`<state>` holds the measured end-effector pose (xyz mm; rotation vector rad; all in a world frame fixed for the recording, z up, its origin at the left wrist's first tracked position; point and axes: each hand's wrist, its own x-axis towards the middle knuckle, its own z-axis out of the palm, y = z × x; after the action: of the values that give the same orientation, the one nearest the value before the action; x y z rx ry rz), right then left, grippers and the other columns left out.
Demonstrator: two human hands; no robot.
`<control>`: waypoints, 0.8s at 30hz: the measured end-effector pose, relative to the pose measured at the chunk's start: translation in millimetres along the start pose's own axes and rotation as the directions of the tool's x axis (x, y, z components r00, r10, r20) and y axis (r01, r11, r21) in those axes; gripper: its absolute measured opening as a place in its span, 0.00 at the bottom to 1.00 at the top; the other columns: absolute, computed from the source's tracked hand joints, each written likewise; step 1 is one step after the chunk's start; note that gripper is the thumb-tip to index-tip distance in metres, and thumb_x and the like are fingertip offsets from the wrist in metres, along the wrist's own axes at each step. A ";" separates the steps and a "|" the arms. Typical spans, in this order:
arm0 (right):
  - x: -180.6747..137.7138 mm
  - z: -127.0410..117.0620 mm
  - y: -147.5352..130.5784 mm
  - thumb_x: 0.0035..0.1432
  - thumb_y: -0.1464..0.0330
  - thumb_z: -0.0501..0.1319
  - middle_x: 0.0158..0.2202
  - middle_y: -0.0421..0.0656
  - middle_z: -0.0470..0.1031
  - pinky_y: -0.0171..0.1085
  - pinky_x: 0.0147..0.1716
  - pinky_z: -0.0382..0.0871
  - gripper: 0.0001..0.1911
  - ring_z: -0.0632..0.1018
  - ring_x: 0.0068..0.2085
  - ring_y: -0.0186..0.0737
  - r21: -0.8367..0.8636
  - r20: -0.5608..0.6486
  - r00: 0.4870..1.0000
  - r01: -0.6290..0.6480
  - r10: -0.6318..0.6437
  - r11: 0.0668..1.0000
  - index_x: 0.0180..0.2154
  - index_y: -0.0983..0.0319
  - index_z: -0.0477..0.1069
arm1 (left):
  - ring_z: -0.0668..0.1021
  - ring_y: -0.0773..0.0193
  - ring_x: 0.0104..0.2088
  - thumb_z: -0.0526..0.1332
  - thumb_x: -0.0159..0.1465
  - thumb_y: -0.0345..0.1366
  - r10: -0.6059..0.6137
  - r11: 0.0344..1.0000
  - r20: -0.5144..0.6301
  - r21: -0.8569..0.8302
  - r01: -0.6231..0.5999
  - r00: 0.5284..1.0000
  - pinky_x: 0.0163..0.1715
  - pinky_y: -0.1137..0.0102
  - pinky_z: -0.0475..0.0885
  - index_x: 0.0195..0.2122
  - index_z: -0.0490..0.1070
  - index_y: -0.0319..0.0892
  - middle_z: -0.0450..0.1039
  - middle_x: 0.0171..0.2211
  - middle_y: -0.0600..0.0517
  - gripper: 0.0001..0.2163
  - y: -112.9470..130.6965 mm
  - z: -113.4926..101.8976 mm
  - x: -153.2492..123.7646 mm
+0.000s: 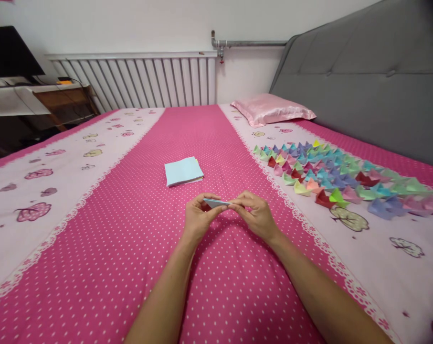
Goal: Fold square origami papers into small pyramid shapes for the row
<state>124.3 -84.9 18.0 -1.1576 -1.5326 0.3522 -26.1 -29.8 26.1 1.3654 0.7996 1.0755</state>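
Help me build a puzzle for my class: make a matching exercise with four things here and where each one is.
1. Folded blue paper
2. Paper stack
3. Many-coloured paper shapes
4. Radiator

A. On the right-hand pale band
B. Along the wall
C. Between left hand and right hand
D. On the polka-dot band

Pairs: 1-C, 2-D, 3-A, 4-B
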 end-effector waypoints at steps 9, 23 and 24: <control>-0.2 -0.1 -1.2 0.55 0.67 0.60 0.24 0.41 0.70 0.34 0.25 0.64 0.06 0.70 0.27 0.34 -0.047 0.006 0.998 0.060 -0.060 0.997 0.33 0.60 0.76 | 0.75 0.65 0.27 0.68 0.47 0.35 0.047 0.995 0.073 0.085 -0.053 0.996 0.30 0.70 0.70 0.24 0.77 0.41 0.77 0.25 0.50 0.04 2.3 -2.8 -0.8; -1.0 -0.5 -0.7 0.50 0.68 0.64 0.30 0.41 0.77 0.38 0.33 0.70 0.06 0.76 0.32 0.37 0.085 -0.164 0.986 -0.016 0.030 0.996 0.33 0.59 0.76 | 0.73 0.65 0.36 0.69 0.44 0.31 0.116 0.992 -0.034 -0.037 -0.117 0.993 0.31 0.72 0.69 0.22 0.77 0.42 0.71 0.33 0.50 0.04 2.1 -6.0 3.5; -0.8 -0.5 -1.0 0.51 0.68 0.64 0.30 0.41 0.77 0.37 0.33 0.70 0.05 0.76 0.32 0.37 0.088 -0.160 0.987 -0.014 0.028 0.996 0.33 0.59 0.76 | 0.73 0.63 0.38 0.69 0.44 0.32 0.117 0.993 -0.037 -0.030 -0.119 0.992 0.33 0.72 0.69 0.22 0.77 0.42 0.72 0.34 0.49 0.04 2.8 -6.0 3.3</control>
<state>124.2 -86.1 18.5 -1.1083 -1.3525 0.3278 -30.9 -24.9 28.8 1.3843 0.7313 1.2020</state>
